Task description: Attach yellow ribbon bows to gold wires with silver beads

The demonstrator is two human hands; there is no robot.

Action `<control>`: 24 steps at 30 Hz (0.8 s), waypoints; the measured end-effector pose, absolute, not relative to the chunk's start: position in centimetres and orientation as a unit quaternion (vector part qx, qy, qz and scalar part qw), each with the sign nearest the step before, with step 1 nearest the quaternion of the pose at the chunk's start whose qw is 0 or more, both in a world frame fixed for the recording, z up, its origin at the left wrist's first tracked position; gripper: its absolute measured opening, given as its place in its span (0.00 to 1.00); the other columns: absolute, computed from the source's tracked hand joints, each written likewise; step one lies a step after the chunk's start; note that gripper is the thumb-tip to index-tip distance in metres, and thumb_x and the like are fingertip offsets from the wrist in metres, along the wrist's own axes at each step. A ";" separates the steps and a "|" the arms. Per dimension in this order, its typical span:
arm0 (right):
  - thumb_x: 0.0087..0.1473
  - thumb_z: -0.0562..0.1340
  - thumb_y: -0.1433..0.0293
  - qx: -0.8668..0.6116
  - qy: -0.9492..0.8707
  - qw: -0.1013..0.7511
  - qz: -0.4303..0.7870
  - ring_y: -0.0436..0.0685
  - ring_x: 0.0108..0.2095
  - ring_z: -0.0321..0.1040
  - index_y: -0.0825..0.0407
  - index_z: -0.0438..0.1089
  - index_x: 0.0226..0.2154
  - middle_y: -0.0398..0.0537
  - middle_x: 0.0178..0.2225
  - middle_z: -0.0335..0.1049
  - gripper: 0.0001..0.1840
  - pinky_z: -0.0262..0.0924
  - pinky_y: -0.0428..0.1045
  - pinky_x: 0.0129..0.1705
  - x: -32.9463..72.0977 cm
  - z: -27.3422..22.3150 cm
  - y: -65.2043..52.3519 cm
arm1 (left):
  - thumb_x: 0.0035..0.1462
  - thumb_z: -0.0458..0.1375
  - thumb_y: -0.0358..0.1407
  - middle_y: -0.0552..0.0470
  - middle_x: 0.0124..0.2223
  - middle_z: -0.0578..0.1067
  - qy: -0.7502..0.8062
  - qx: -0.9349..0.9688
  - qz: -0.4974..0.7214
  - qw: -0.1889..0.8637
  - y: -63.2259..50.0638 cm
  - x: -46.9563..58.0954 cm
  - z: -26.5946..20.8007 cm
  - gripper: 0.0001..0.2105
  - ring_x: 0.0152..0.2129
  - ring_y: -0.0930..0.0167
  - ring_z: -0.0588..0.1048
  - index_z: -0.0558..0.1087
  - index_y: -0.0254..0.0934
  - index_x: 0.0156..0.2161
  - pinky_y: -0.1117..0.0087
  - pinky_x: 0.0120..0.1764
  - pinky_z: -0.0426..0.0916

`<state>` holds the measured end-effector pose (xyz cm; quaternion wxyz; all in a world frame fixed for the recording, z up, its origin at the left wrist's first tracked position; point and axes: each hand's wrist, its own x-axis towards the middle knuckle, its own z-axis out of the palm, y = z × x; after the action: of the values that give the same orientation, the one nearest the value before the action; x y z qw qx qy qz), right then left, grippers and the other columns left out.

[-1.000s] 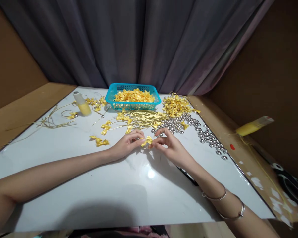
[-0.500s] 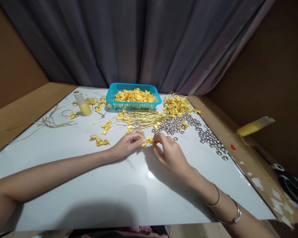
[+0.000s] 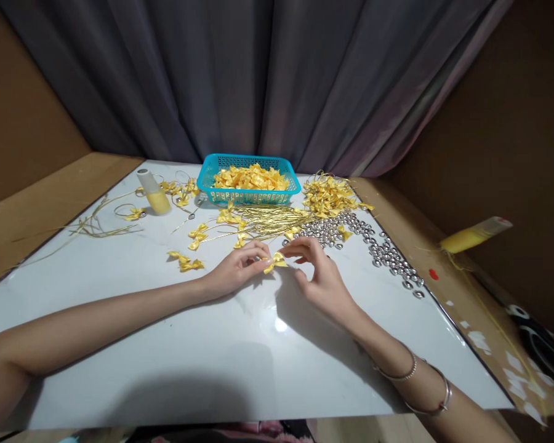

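Note:
Between the thumb and fingers of my left hand (image 3: 240, 269) is a small yellow ribbon bow (image 3: 276, 263), held just above the white table (image 3: 180, 363). My right hand (image 3: 321, 277) is at the bow's right side, thumb and fingers apart, with nothing visible in them. Beyond both hands lies a bundle of gold cords (image 3: 272, 220), some with yellow bows at their left ends. Silver beads (image 3: 321, 232) are heaped just past my right hand. A few loose yellow bows (image 3: 186, 262) rest left of my left hand.
A blue basket (image 3: 249, 197) full of yellow bows stands at the back. To its right is a pile of corded bows (image 3: 330, 195); to its left, a tube of yellow thread (image 3: 154, 194). Scissors (image 3: 542, 347) and another thread tube (image 3: 475, 235) lie at right.
My right hand has let go of the bow's right side, its thumb and fingers spreading apart. My left hand stays in place with the bow.

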<state>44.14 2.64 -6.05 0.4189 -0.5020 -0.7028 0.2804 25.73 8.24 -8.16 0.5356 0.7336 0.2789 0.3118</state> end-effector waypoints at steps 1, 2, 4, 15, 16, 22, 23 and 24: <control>0.41 0.51 0.82 -0.492 -0.671 0.427 0.354 0.56 0.44 0.66 0.49 0.54 0.41 0.50 0.41 0.68 0.22 0.60 0.53 0.45 44.4 -6.0 2.9 | 0.59 0.53 0.42 0.48 0.40 0.65 0.277 0.735 0.313 0.534 8.3 25.7 -8.2 0.12 0.41 0.68 0.65 0.71 0.35 0.32 0.66 0.44 0.61; 0.40 0.52 0.81 -0.482 -0.640 0.429 0.417 0.55 0.45 0.66 0.48 0.53 0.40 0.49 0.41 0.68 0.22 0.60 0.54 0.46 44.6 -5.8 3.1 | 0.59 0.53 0.42 0.49 0.40 0.65 0.276 0.736 0.314 0.532 8.3 25.7 -8.2 0.12 0.41 0.68 0.65 0.71 0.35 0.32 0.66 0.45 0.60; 0.42 0.54 0.80 -0.462 -0.586 0.423 0.514 0.54 0.43 0.67 0.48 0.53 0.38 0.47 0.39 0.68 0.20 0.60 0.53 0.46 44.9 -5.6 3.5 | 0.59 0.53 0.41 0.49 0.40 0.66 0.274 0.738 0.315 0.530 8.3 25.6 -8.2 0.11 0.41 0.68 0.65 0.71 0.35 0.32 0.66 0.47 0.59; 0.48 0.61 0.67 -0.494 -0.641 0.341 0.479 0.50 0.26 0.59 0.55 0.67 0.37 0.47 0.32 0.65 0.12 0.56 0.47 0.29 46.2 -5.3 4.4 | 0.58 0.53 0.43 0.48 0.39 0.65 0.259 0.734 0.307 0.548 8.2 25.6 -7.9 0.13 0.40 0.67 0.65 0.70 0.34 0.32 0.66 0.46 0.59; 0.48 0.61 0.66 -0.505 -0.646 0.326 0.470 0.50 0.27 0.60 0.55 0.68 0.36 0.47 0.30 0.66 0.12 0.55 0.47 0.29 46.3 -5.2 4.5 | 0.58 0.53 0.43 0.48 0.39 0.65 0.257 0.735 0.305 0.549 8.2 25.6 -7.8 0.13 0.40 0.67 0.65 0.70 0.34 0.31 0.65 0.46 0.59; 0.50 0.61 0.62 -0.510 -0.671 0.289 0.454 0.53 0.30 0.63 0.55 0.72 0.29 0.48 0.29 0.70 0.12 0.56 0.49 0.34 46.6 -4.7 4.5 | 0.58 0.53 0.44 0.48 0.38 0.65 0.252 0.737 0.300 0.551 8.2 25.6 -7.7 0.14 0.39 0.67 0.65 0.70 0.34 0.31 0.64 0.44 0.60; 0.50 0.62 0.61 -0.510 -0.671 0.292 0.453 0.53 0.30 0.64 0.55 0.72 0.29 0.47 0.28 0.70 0.12 0.56 0.49 0.34 46.6 -4.7 4.6 | 0.58 0.53 0.44 0.48 0.38 0.65 0.252 0.737 0.301 0.551 8.2 25.6 -7.7 0.14 0.39 0.67 0.65 0.70 0.34 0.31 0.65 0.44 0.60; 0.49 0.62 0.62 -0.511 -0.667 0.297 0.455 0.53 0.30 0.64 0.54 0.72 0.29 0.47 0.27 0.69 0.12 0.57 0.49 0.34 46.6 -4.7 4.6 | 0.58 0.53 0.44 0.48 0.38 0.65 0.251 0.737 0.302 0.551 8.2 25.6 -7.8 0.14 0.39 0.67 0.65 0.70 0.34 0.31 0.65 0.44 0.60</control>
<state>46.56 4.58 -4.69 0.2971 -0.5106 -0.6666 0.4546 25.63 8.19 -7.76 0.5509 0.7365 0.2509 0.3019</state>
